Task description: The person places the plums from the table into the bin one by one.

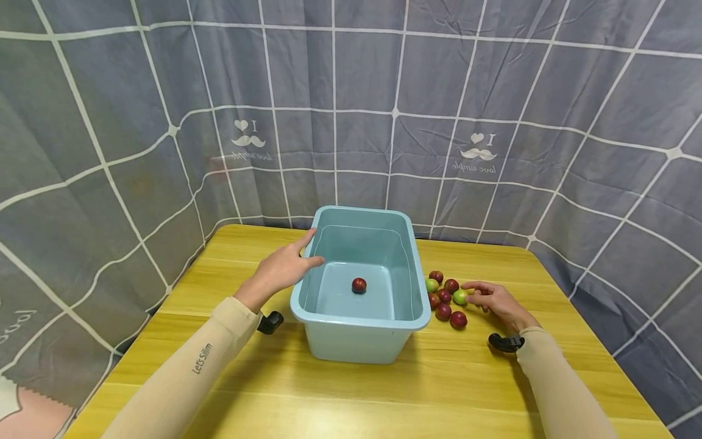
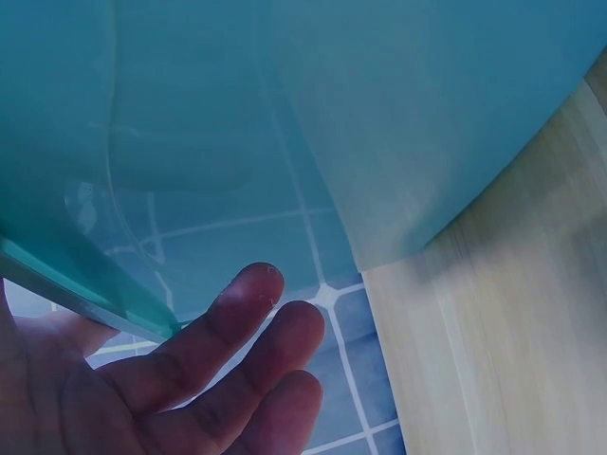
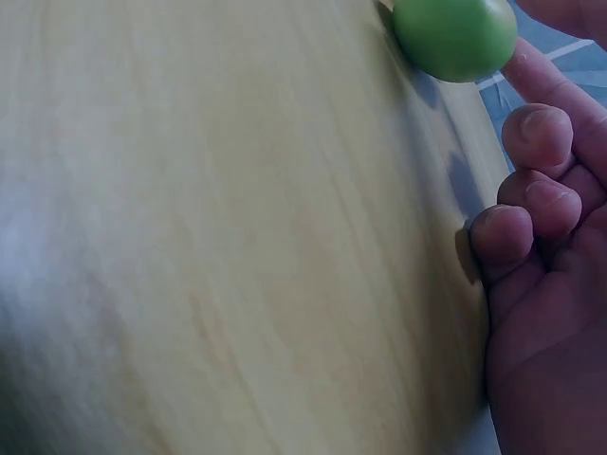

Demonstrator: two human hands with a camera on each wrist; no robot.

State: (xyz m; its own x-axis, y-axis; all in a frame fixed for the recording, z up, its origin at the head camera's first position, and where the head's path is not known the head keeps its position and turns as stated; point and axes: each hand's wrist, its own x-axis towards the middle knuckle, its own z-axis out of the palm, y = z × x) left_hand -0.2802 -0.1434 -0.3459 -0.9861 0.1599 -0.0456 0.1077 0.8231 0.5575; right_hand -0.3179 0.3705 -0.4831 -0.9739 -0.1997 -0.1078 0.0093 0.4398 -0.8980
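Note:
A light-blue plastic tub (image 1: 359, 325) stands on the table with one dark red plum (image 1: 359, 285) on its floor. My left hand (image 1: 282, 267) rests at the tub's left rim, thumb over the inside and the other fingers loosely extended along the outer wall (image 2: 228, 123). Right of the tub lies a cluster of red plums (image 1: 443, 311) with a couple of green ones. My right hand (image 1: 498, 302) reaches to the green plum (image 1: 459, 297) at the cluster's right side. Its thumb and index fingertips are right at this green plum (image 3: 455, 38), apart from each other; the other fingers are bent.
The wooden table (image 1: 263, 390) extends around the tub. A grey curtain (image 1: 362, 146) with white grid lines hangs behind and along both sides. Another green plum (image 1: 432, 285) lies close to the tub's right wall.

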